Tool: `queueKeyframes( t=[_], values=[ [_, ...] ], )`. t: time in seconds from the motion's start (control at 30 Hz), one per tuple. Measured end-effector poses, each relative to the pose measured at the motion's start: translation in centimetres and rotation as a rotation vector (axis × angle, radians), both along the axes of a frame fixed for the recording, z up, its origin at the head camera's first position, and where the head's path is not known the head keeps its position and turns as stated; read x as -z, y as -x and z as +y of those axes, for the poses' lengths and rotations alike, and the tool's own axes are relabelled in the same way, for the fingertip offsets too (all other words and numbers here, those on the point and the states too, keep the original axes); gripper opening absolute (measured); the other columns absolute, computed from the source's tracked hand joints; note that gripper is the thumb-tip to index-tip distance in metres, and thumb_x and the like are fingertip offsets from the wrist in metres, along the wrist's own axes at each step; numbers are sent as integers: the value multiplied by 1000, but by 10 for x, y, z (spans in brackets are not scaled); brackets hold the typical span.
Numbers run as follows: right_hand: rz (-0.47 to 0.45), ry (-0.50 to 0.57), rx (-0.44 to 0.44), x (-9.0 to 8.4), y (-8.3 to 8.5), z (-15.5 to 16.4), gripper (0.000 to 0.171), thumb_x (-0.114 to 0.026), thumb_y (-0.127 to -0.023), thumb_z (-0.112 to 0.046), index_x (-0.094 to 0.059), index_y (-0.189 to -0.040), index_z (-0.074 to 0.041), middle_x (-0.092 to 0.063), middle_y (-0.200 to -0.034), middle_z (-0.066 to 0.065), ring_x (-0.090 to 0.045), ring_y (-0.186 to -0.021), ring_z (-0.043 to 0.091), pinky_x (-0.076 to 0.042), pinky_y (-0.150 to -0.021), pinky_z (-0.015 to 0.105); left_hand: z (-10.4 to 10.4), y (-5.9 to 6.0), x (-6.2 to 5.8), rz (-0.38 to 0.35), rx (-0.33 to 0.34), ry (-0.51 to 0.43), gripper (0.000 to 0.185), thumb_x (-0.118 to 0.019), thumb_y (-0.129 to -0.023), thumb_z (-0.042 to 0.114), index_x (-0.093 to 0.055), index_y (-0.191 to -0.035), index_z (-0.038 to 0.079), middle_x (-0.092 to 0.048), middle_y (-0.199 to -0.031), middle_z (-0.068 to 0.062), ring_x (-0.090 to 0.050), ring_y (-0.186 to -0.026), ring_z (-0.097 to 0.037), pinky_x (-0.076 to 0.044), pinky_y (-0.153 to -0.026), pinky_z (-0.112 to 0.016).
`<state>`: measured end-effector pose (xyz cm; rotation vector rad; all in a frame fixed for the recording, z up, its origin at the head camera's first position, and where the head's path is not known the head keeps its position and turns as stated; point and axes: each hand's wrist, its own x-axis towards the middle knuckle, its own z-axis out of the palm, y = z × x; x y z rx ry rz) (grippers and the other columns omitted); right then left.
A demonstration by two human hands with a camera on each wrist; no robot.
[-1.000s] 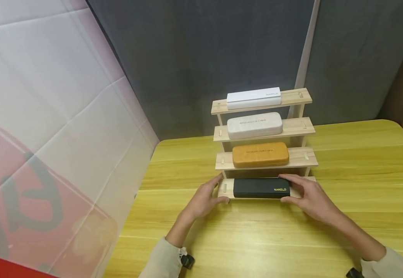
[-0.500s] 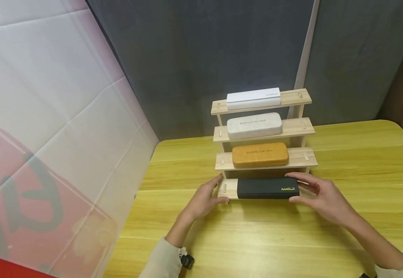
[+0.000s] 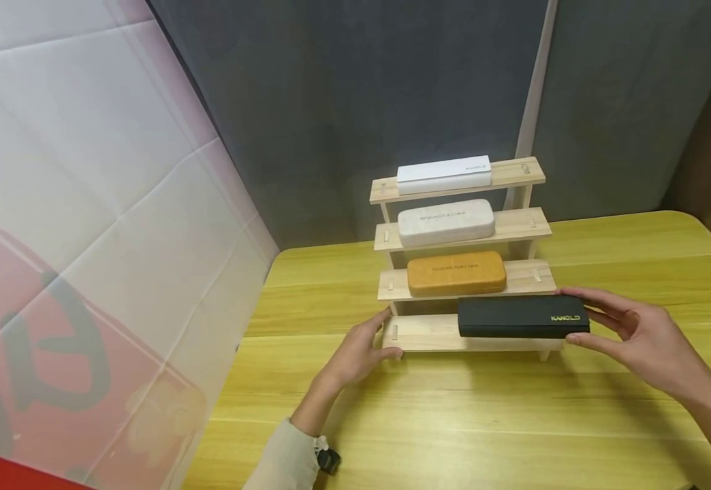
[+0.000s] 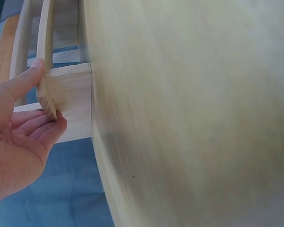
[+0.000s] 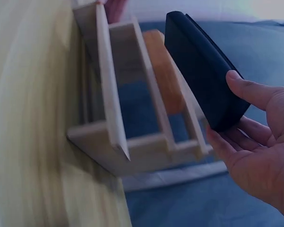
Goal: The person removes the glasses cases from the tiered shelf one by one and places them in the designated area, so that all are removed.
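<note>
- Black glasses case (image 3: 517,317): in the air over the right part of the lowest shelf (image 3: 425,333)
- Right hand (image 3: 650,340): gripping its right end
- Left hand (image 3: 355,352): pinching the shelf's left end
- Orange glasses case (image 3: 456,274): one shelf up

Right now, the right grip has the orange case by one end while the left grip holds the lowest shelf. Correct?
Not the orange one: the head view shows the right grip has the black case by one end, while the left grip holds the lowest shelf.
</note>
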<state>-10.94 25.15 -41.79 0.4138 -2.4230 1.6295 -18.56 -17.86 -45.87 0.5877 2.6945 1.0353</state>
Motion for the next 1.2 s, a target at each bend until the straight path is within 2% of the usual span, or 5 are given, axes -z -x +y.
queueKeyframes(
  t=[0.23, 0.47, 0.67, 0.93, 1.2],
  values=[
    [-43, 125, 56, -5, 5, 43, 65, -73, -92, 16, -56, -152, -1, -64, -140, -19, -59, -122, -13, -53, -93, 10, 0, -1, -1, -4, -7, 2, 89, -81, -95, 26, -32, -165, 2, -41, -165, -18, -40, -151, -38, -37, -123, -51],
    [118, 378, 17, -4, 21, 76, 68, -61, -87, 35, -56, -149, 8, -67, -139, -9, -63, -123, -2, -49, -98, 9, 1, 0, -2, -1, -5, 1, 88, -82, -95, 25, -33, -165, 1, -40, -166, -19, -40, -152, -38, -37, -123, -51],
    [203, 491, 6, 2, 36, 102, 62, -63, -89, 31, -55, -147, 11, -70, -136, -5, -65, -121, 2, -51, -95, 8, 1, 0, -2, 1, -6, 11, 88, -82, -95, 24, -33, -165, 1, -40, -165, -19, -40, -151, -38, -37, -123, -51],
    [224, 471, 123, 14, 48, 121, 56, -65, -92, 24, -66, -142, -3, -70, -129, -11, -65, -113, -1, -50, -90, 4, 0, 0, -3, -1, -1, 19, 88, -81, -96, 24, -33, -165, 1, -40, -166, -18, -40, -152, -38, -37, -123, -50],
    [195, 277, 298, 17, 57, 129, 60, -63, -96, 19, -67, -142, -19, -65, -124, -22, -60, -110, -7, -45, -89, -1, 0, 0, -2, 2, -2, 35, 89, -81, -96, 27, -32, -165, 2, -40, -166, -18, -40, -152, -38, -37, -123, -51]
  ],
)
